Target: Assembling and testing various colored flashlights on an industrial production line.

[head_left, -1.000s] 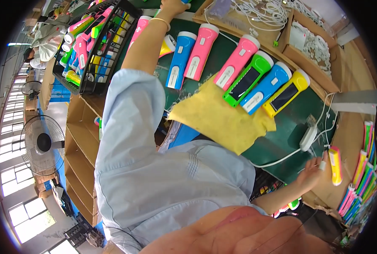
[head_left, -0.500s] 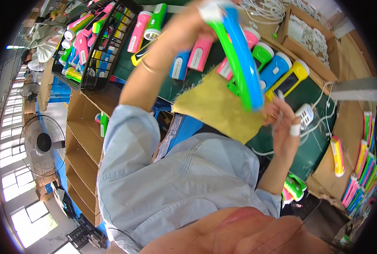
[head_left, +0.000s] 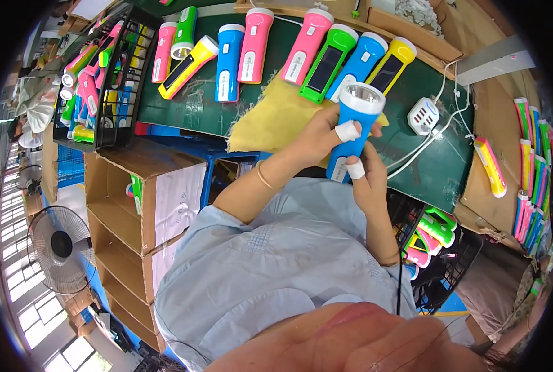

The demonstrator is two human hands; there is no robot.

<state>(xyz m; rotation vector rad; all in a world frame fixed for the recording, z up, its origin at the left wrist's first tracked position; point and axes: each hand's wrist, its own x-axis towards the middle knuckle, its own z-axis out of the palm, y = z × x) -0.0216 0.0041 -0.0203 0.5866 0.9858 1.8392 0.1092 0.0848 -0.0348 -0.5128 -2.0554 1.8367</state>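
We wrap left fingers and right fingers round one blue torch; nine more glossy torches line the bench's far edge. One frayed cloth overlaps its near edge.

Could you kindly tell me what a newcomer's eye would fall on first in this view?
Probably the blue flashlight, held near the middle of the picture by the left hand and right hand, its shiny lens facing up. Next, the bright flashlights spread along the far side of the green table, with a yellow cloth in front of some. At the picture's left, a black crate holds many more.
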